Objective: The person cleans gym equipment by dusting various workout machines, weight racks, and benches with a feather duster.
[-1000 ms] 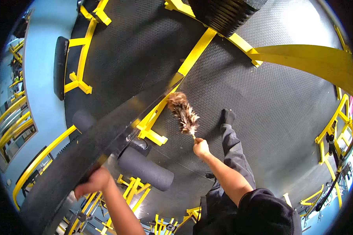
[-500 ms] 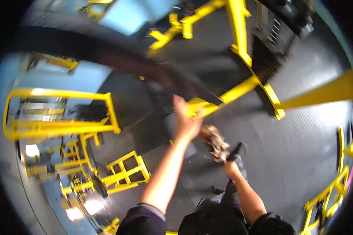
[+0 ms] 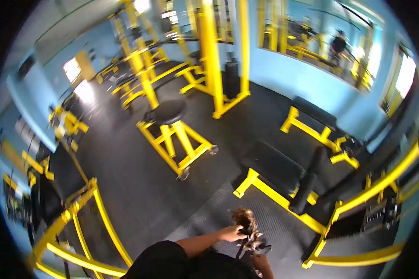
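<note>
A brown feather duster (image 3: 250, 228) is in front of my body, its bushy head pointing forward. My right hand (image 3: 261, 262) is closed at its lower end, where the handle is mostly hidden. My left hand (image 3: 233, 233) reaches across from the left, its fingers closed on the side of the feathers. Just beyond the duster stands a yellow-framed bench with a black pad (image 3: 274, 162).
A round-topped stool (image 3: 170, 111) on a yellow wheeled frame stands ahead on the black rubber floor (image 3: 125, 186). Yellow machine frames rise at the left (image 3: 102, 218) and right (image 3: 372, 186). Another bench (image 3: 314, 114) lies along the blue wall beneath a mirror (image 3: 321, 42).
The view has swung up and around to show more of the room. My left hand has come from an outstretched, open reach near a yellow frame onto the duster's feathers.
</note>
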Demonstrator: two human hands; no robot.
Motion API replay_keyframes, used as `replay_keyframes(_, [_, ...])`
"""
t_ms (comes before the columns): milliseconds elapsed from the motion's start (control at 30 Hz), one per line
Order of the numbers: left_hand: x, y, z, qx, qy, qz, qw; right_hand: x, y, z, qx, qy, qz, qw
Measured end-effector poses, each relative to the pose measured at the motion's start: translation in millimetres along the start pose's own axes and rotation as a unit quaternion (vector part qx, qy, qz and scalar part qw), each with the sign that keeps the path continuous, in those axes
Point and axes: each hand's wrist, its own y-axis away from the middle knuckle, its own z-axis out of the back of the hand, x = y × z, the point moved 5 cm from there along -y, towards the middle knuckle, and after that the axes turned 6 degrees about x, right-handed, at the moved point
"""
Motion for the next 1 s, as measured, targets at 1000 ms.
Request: replay_keyframes(1000, [327.5, 405.2, 201.6, -0.541, 0.493, 0.233, 0.640, 464.1, -97.4, -489.2, 0.482, 0.540, 0.353, 0.593])
